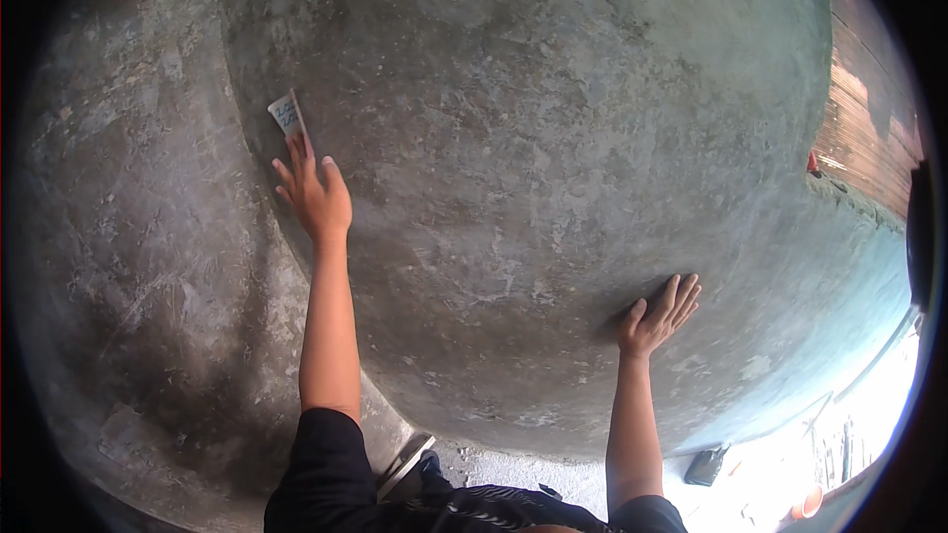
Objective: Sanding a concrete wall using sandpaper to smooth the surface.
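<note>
High up, where two rough grey plastered walls meet, my left hand [320, 199] presses a pale folded sheet [285, 116] against the wall. Dark blue marks show on its face, a pinkish strip runs along its right edge, and it looks like the backing of sandpaper. Some of my left fingers lie on the sheet's lower end; the others are spread beside it. Lower and to the right, my right hand [652, 321] rests flat on the broad cement wall [533, 188], fingers extended and holding nothing.
A second plastered wall [148, 237] stands close on the left. Exposed reddish bricks [874, 109] show at the upper right. A board [405, 464] leans by my foot [432, 464]. A dark object [704, 467] and an orange bucket [808, 503] are on the bright ground at lower right.
</note>
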Available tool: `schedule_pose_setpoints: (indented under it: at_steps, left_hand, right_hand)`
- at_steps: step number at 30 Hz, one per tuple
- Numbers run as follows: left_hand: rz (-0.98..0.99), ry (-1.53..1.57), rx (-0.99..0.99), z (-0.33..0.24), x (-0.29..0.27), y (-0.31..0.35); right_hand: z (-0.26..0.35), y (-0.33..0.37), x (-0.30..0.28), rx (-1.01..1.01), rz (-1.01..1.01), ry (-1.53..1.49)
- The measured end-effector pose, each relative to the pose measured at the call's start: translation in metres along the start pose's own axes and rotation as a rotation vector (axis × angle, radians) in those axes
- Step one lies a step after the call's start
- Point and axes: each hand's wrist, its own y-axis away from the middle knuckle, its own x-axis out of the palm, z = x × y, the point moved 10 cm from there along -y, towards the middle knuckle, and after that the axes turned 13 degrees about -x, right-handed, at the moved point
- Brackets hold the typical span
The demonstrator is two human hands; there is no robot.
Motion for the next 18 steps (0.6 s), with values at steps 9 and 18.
schedule_pose_setpoints:
  at_steps: [9, 18]
  left_hand:
    - [0.031, -0.005, -0.07, 0.043, -0.009, 0.005]
    - [-0.109, 0.3, 0.092, 0.033, -0.019, -0.031]
  right_hand:
    - [-0.001, 0.001, 0.001, 0.01, -0.023, 0.009]
    - [-0.001, 0.001, 0.002, 0.012, -0.008, 0.003]
